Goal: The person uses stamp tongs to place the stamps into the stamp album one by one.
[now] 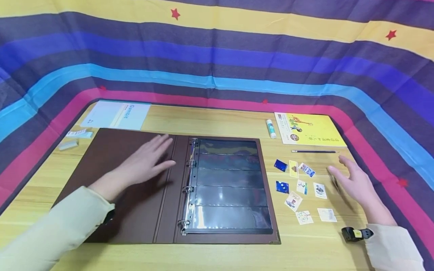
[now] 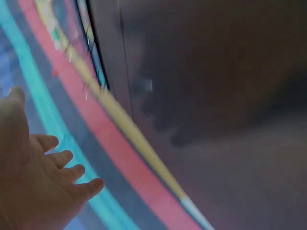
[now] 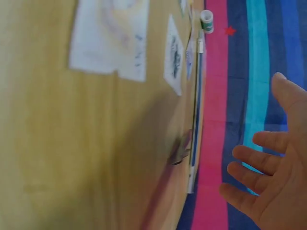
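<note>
A brown ring binder (image 1: 135, 188) lies open on the table, with a black sheet of clear pockets (image 1: 230, 180) clipped in its rings. My left hand (image 1: 144, 162) hovers over the binder's left cover, fingers extended and holding nothing; the left wrist view shows its shadow on the cover. To the right of the binder lie several small stamps (image 1: 301, 186), some blue, some pale with pictures. Beyond them my right hand (image 1: 356, 184) is held above the table, fingers spread and palm bare. Near its fingertips lies a slim dark tool (image 3: 178, 151), blurred and too unclear to name.
A pencil (image 1: 315, 151), a glue stick (image 1: 271, 128) and a yellow picture book (image 1: 310, 129) lie at the back right. At the back left are a white-and-blue Gambit paper pack (image 1: 116, 114) and small pale blocks (image 1: 69, 145). A striped cloth (image 1: 217, 60) surrounds the table's far sides.
</note>
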The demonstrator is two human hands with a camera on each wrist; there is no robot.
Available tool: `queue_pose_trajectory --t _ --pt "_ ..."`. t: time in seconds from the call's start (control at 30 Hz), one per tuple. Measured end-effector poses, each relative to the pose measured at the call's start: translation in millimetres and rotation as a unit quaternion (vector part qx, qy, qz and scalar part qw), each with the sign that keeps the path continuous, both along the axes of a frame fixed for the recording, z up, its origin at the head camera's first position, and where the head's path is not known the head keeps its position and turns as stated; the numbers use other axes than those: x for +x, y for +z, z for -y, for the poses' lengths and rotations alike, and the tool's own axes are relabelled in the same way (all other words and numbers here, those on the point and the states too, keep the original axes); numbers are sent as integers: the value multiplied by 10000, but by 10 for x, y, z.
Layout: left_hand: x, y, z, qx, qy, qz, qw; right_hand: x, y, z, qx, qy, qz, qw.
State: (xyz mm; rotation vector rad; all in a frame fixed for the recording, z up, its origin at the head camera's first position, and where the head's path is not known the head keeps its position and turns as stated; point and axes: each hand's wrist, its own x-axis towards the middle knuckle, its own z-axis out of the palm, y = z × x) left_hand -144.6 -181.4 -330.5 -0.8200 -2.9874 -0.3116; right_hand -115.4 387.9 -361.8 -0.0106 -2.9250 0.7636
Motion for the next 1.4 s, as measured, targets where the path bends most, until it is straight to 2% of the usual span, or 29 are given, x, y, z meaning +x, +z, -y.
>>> queue_pose_trajectory --t 0.1,0.2,0.33,0.47,0.6,0.7,0.9,1.03,1.23,1.4 --pt "-39 -103 -167 17 -303 303 9991 -5 -35 -16 108 52 36 9999" --pt "-127 -175 -285 156 -405 673 9968 -9 -51 -16 143 52 76 9999" --pt "-319 -230 -389 418 -187 1113 9927 -9 -61 -32 217 -26 58 9997" --pt "-494 -275 -457 611 46 1342 9891 -30 -89 -67 356 -55 83 9993" --pt "-591 -308 -504 743 182 1351 9879 -82 -122 -77 480 30 148 9987" --pt "-645 -331 -537 703 140 1273 9893 -114 -133 -78 543 45 249 9982" --pt "-732 -326 -594 621 17 958 9935 -163 -125 -82 641 -111 701 9954" --pt "-778 -315 -616 648 135 839 9943 -189 -103 -82 732 -223 933 9927" --pt "-813 -341 -649 778 178 858 9931 -187 -83 -92 893 -384 1265 9872" --pt "-829 -358 -666 1048 440 1003 9884 -170 -82 -103 998 -370 1354 9851"
